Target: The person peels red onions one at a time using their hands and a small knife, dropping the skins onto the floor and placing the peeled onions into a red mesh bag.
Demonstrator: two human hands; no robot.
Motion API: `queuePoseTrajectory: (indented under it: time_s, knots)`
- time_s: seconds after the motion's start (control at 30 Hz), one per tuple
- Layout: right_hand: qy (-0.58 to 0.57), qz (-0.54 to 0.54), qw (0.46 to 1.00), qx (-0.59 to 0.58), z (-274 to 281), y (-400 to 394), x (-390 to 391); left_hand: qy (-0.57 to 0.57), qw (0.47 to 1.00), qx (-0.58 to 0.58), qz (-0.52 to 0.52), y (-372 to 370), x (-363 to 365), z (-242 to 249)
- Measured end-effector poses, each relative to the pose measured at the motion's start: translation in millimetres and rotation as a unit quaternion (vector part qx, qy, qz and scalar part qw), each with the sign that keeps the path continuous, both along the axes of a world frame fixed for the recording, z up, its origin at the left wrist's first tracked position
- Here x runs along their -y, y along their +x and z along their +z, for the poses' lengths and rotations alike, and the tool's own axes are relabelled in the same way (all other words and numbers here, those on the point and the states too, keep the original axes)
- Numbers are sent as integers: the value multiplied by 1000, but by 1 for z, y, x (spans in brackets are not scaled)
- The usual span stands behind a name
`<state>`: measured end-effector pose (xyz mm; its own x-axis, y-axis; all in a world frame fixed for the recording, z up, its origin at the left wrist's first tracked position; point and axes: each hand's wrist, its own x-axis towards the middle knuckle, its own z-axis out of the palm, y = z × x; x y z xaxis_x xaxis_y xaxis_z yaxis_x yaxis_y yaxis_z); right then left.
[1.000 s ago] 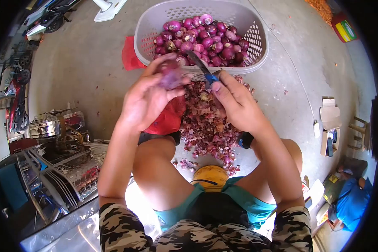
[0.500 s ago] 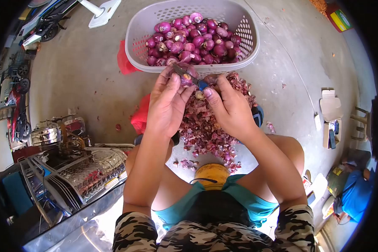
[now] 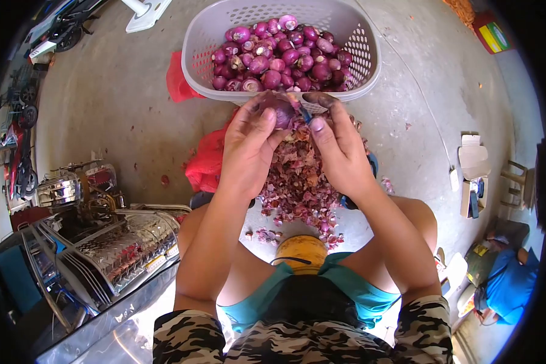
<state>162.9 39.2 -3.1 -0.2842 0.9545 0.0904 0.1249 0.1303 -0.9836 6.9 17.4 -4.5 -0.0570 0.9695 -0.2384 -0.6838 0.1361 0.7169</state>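
Note:
My left hand [image 3: 247, 145] is closed around a purple onion [image 3: 279, 111], in front of the basket's near rim. Close beside it, my right hand [image 3: 341, 151] grips a small knife with a blue handle [image 3: 306, 114]; its blade is mostly hidden by the onion and loose skin. A strip of skin stands off the onion's right side, by the knife. Below both hands, a heap of dry onion skins [image 3: 297, 188] lies on the floor between my legs. Beyond them stands a grey plastic basket [image 3: 194, 57] holding many purple onions [image 3: 288, 57].
Red net-like material [image 3: 205, 170] lies left of the skins. A yellow round container [image 3: 295, 250] is under me. Shiny metal machinery [image 3: 112, 242] stands at left. An opened cardboard box [image 3: 472, 161] and a person in blue [image 3: 512, 279] are at right.
The onion has turned in my left hand, showing a smooth purple side. The knife, which lay across the onion, is now at its right edge, with a strip of skin lifted there.

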Motion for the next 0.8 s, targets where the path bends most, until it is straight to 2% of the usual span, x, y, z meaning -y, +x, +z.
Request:
queuePoseTrajectory:
  time_s: [0.17, 0.23, 0.33, 0.5, 0.67, 0.8]
  knots:
    - [-20, 43, 999, -6, 8, -3, 1, -7, 1000, -8, 12, 2, 0, -5]
    - [53, 20, 998, -6, -7, -6, 0, -4, 1000, -6, 23, 2, -2, -4]
    - [98, -1, 995, 31, -13, -6, -1, 5, 999, -14, 45, 0, -3, 0]
    - [0, 1, 993, 117, 1, -9, 8, 16, 996, -55, 71, -2, -2, -3]
    - [-26, -11, 981, 192, -2, -16, 16, 22, 993, -52, 99, -1, -1, -1]
    - [1, -25, 989, 144, -7, -22, 20, 37, 990, -86, 102, -4, 0, -3]
